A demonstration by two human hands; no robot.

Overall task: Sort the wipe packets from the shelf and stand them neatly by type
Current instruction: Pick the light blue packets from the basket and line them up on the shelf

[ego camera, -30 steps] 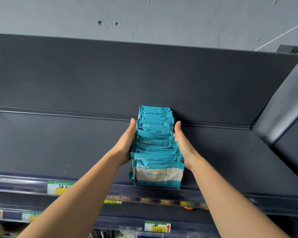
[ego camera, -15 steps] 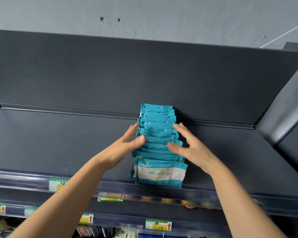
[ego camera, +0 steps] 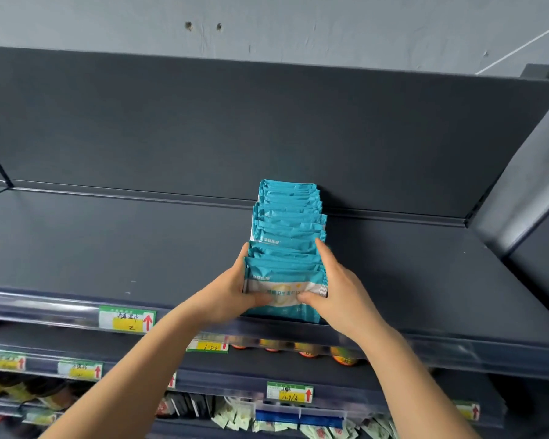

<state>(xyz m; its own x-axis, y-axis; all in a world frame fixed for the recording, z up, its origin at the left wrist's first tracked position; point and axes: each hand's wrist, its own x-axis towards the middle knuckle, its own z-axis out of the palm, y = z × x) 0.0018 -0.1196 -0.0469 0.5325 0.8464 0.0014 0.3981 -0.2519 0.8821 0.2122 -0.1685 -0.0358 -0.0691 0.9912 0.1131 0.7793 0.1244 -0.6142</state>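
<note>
Row of teal wipe packets [ego camera: 288, 223] stands on edge on the top shelf [ego camera: 108, 242]. It runs from the near lip back to the back panel [ego camera: 267, 122], right of the shelf's middle. All the packets look like one type.

Left hand [ego camera: 232, 296]: fingers curled round the left edges of the nearest few packets, thumb laid across the face of the front packet [ego camera: 282, 288]. Right hand [ego camera: 339, 293]: mirrors this on the right edges, thumb also on the front face. Both hands grip that near bundle between them. How many packets are in the bundle cannot be told.

Step in hand, as judged: squaring up or moving the near end of the row.

How to do it well:
- Press evenly from both sides so the soft packets do not bow or fan out.
- Hold the thumbs flat on the front face, so the front packet cannot tip over the lip.
- Keep the bundle's bottom edges on the shelf and slide rather than lift. The packets behind lean forward and could topple if the support goes suddenly.
- Line up the side edges with the far part of the row, which sits slightly staggered.

Price label [ego camera: 127, 318] sits on the shelf lip, left of the hands. Small sachets [ego camera: 235, 419] lie loose on a lower shelf.
</note>
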